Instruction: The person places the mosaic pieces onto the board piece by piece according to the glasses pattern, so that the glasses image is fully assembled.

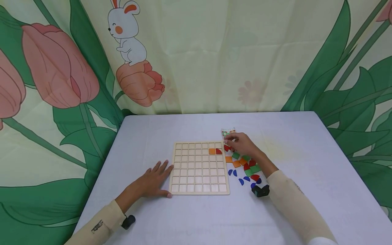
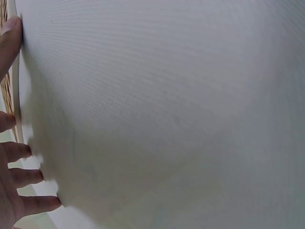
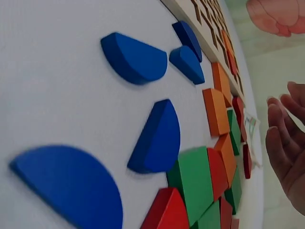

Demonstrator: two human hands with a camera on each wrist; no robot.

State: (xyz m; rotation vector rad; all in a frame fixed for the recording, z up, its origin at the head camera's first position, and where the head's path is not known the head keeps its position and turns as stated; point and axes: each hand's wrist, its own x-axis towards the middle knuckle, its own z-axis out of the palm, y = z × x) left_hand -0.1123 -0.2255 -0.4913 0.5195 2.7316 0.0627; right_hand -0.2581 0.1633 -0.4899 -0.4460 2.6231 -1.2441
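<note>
Item one: wooden grid board (image 1: 199, 168), lying flat on the white bench (image 1: 306, 163), mid-front. Two cells in its upper right are filled, an orange square (image 1: 212, 151) and a red quarter-round (image 1: 218, 151) side by side.

Item two: loose pieces (image 1: 245, 165) heaped just right of the board; orange, green, red, with blue half-rounds (image 3: 157, 138) nearest me.

Item three: small pattern card (image 1: 228, 132) behind the heap.

My left hand (image 1: 153, 180) lies flat, fingers spread, thumb touching the board's left edge. My right hand (image 1: 242, 144) hovers over the heap's far end, fingers loosely bent; whether its grip holds a piece, I cannot tell.
</note>
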